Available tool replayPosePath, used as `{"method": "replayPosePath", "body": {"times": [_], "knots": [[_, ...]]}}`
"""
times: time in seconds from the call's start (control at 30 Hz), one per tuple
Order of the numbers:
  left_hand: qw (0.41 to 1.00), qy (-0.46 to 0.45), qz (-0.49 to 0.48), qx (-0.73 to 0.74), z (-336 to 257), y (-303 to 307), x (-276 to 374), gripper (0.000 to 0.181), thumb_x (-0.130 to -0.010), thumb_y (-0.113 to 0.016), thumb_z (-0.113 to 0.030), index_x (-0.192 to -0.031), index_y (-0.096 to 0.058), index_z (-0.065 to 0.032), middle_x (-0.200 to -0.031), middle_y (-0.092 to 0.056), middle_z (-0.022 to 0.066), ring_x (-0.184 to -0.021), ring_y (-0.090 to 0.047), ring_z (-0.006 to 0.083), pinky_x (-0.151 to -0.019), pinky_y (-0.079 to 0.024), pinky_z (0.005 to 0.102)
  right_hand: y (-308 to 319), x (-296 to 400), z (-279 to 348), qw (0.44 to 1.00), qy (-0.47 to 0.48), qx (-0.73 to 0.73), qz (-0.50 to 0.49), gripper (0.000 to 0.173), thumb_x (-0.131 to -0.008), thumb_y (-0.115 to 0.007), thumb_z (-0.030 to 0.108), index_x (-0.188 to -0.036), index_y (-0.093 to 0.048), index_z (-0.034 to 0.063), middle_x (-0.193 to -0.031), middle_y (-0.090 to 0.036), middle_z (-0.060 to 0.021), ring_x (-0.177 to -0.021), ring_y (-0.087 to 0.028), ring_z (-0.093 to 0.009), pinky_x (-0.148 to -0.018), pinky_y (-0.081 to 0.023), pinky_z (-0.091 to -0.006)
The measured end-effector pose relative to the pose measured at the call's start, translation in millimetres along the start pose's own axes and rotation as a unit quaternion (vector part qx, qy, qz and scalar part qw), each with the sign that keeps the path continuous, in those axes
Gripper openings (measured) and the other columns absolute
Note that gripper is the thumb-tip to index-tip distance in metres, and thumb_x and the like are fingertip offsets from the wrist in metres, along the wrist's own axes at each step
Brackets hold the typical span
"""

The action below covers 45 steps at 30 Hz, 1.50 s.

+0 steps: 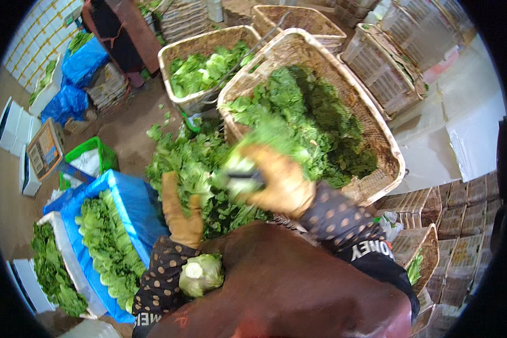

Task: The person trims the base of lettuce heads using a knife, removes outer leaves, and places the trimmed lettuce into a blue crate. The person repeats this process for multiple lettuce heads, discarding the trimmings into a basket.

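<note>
My right hand point(279, 181), in a tan glove and blurred, is closed around a leafy green head of lettuce and a dark-handled tool whose kind is unclear. It is above the near edge of a large dirty plastic crate point(350, 72) of leafy greens point(295, 110). Gloved too, my left hand point(183, 215) has its fingers apart, with nothing in it, beside a heap of loose leaves point(194, 156). A trimmed lettuce head point(201, 275), its pale cut stem showing, lies against my left sleeve on the brown apron point(279, 287).
Left of me, a blue-lined box point(129, 211) holds rows of lettuce, near a scale point(45, 150) and a green basket point(107, 154). Another crate of lettuce point(169, 55) stands ahead. A person in an apron point(124, 38) is at the upper left. Stacked crates point(460, 228) stand at right.
</note>
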<state>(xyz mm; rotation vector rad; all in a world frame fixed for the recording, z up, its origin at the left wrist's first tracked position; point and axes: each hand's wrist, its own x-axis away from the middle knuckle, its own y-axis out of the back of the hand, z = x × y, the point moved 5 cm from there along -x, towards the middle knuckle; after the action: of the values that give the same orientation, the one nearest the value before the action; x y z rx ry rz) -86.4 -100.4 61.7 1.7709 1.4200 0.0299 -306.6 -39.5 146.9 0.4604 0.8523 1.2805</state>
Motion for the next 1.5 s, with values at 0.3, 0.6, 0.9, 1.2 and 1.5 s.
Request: {"method": "replayPosePath", "body": {"times": [0.3, 0.6, 0.9, 1.2, 1.5], "knots": [[0.674, 0.232, 0.501, 0.491, 135.3, -152.6, 45.6, 0.052, -0.093, -0.065, -0.022, -0.137, -0.047, -0.0044, -0.133, -0.055, 0.0096, -0.116, -0.055, 0.0191, -0.097, -0.048, 0.0339, -120.5, 30.1, 2.8, 0.879, -0.122, -0.313, 0.339, 0.091, -0.065, -0.082, 0.038, -0.141, -0.044, 0.0072, -0.133, -0.054, -0.0203, -0.123, -0.052, -0.035, -0.104, -0.041, -0.0396], [0.451, 0.465, 0.564, 0.511, 105.0, -162.8, 119.5, 0.06, -0.097, -0.058, -0.034, -0.142, -0.042, 0.0007, -0.128, -0.06, 0.0162, -0.106, -0.06, 0.0205, -0.091, -0.051, 0.0347, 21.5, -108.0, -369.1, 0.946, -0.274, 0.022, -0.17, 0.049, -0.084, -0.07, 0.026, -0.125, -0.058, 0.0018, -0.124, -0.059, -0.022, -0.115, -0.056, -0.036, -0.097, -0.047, -0.0404], [0.596, 0.548, 0.253, 0.53, 4.2, -118.0, 70.9, 0.05, -0.096, -0.058, -0.035, -0.132, -0.054, -0.0015, -0.115, -0.063, 0.0198, -0.088, -0.065, 0.0331, -0.081, -0.053, 0.0463, -10.7, -135.8, -426.4, 0.94, -0.274, 0.175, -0.102, 0.051, -0.076, -0.078, 0.026, -0.118, -0.06, 0.0039, -0.118, -0.061, -0.0185, -0.112, -0.058, -0.035, -0.098, -0.047, -0.0408], [0.867, 0.169, 0.23, 0.409, 69.3, -142.2, 22.6, 0.126, -0.067, -0.089, -0.028, -0.156, 0.0, -0.0191, -0.157, -0.017, 0.0209, -0.141, -0.03, 0.0369, -0.109, -0.035, 0.0449, -100.9, 66.6, -265.6, 0.686, -0.461, -0.563, -0.007, 0.052, -0.09, -0.066, 0.028, -0.131, -0.052, -0.0016, -0.119, -0.064, -0.0141, -0.111, -0.058, -0.022, -0.09, -0.05, -0.0363], [0.84, 0.172, 0.197, 0.475, 74.1, -72.7, 42.1, 0.12, -0.071, -0.083, -0.033, -0.156, 0.002, -0.0176, -0.158, -0.013, 0.0188, -0.142, -0.025, 0.0355, -0.111, -0.031, 0.0448, -46.7, 17.2, -121.8, 0.976, -0.067, 0.173, 0.112, 0.044, -0.09, -0.063, 0.031, -0.123, -0.057, 0.0041, -0.129, -0.055, -0.0252, -0.103, -0.062, -0.036, -0.082, -0.054, -0.044]]}}
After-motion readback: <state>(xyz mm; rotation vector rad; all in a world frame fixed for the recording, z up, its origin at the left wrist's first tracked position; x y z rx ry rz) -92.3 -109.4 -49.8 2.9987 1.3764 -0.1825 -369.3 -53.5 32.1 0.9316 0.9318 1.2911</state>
